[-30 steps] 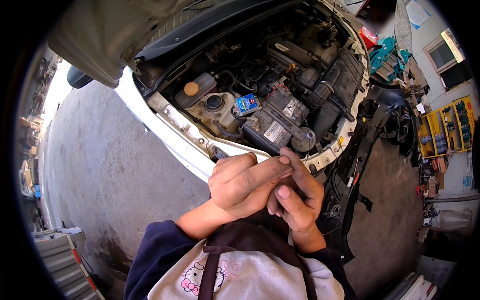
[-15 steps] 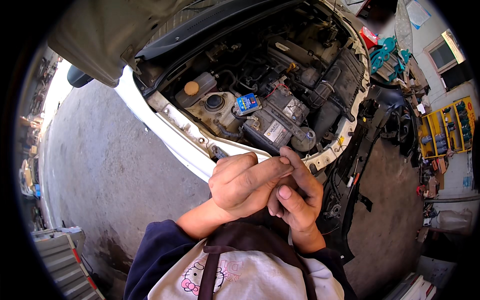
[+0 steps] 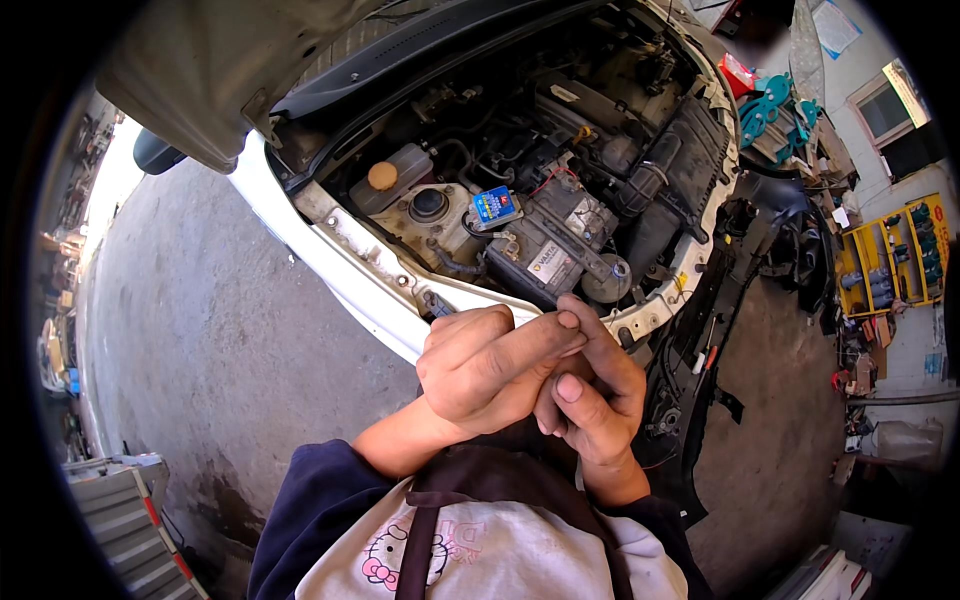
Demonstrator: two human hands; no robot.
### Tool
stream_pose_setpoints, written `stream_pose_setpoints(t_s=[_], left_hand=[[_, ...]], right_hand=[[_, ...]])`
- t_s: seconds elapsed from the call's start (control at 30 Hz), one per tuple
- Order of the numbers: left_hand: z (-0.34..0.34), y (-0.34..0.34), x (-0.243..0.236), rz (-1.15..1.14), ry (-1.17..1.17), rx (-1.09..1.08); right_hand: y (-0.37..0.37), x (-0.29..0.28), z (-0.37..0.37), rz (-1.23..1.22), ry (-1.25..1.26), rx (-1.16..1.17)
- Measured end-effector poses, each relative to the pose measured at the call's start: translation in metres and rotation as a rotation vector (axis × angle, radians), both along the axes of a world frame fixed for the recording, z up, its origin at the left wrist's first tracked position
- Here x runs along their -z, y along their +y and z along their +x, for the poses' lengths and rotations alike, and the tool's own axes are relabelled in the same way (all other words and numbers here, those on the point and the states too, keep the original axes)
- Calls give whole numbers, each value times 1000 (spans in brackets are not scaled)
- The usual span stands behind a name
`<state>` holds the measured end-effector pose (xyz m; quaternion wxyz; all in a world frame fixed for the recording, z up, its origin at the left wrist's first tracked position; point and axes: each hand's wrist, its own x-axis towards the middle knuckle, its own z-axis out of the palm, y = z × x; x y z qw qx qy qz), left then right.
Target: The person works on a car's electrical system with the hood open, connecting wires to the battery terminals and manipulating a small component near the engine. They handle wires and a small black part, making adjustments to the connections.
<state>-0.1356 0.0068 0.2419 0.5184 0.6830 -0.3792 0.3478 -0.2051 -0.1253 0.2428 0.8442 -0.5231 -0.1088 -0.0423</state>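
In front of my chest, both hands meet at the near edge of a white car's open engine bay. My left hand [image 3: 488, 372] is closed, its fingers curled and their tips touching my right hand [image 3: 603, 405]. That hand is closed too, with bent fingers and the thumb on the near side. Whatever may lie between the fingers is hidden. Just beyond them sits a dark car battery [image 3: 540, 262]. A small blue box [image 3: 495, 207] rests beside it, next to a round black cap [image 3: 429, 207] and a fluid reservoir with an orange-yellow lid [image 3: 382, 177].
The white fender [image 3: 340, 285] curves along my left, under the raised hood [image 3: 215, 70]. A detached black bumper part [image 3: 690, 400] lies on the floor to my right. Farther right stands a yellow rack [image 3: 893, 255] of parts. A grey ribbed panel [image 3: 130, 525] is at lower left.
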Motion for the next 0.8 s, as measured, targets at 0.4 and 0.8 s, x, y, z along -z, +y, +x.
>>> stream_pose_setpoints(t_s=[0.4, 0.8], left_hand=[[-20, -1, 2, -136, 517, 61], [-11, -2, -26, -149, 774, 64]], right_hand=[[1, 3, 2, -60, -13, 56], [-5, 20, 34, -794, -461, 560]])
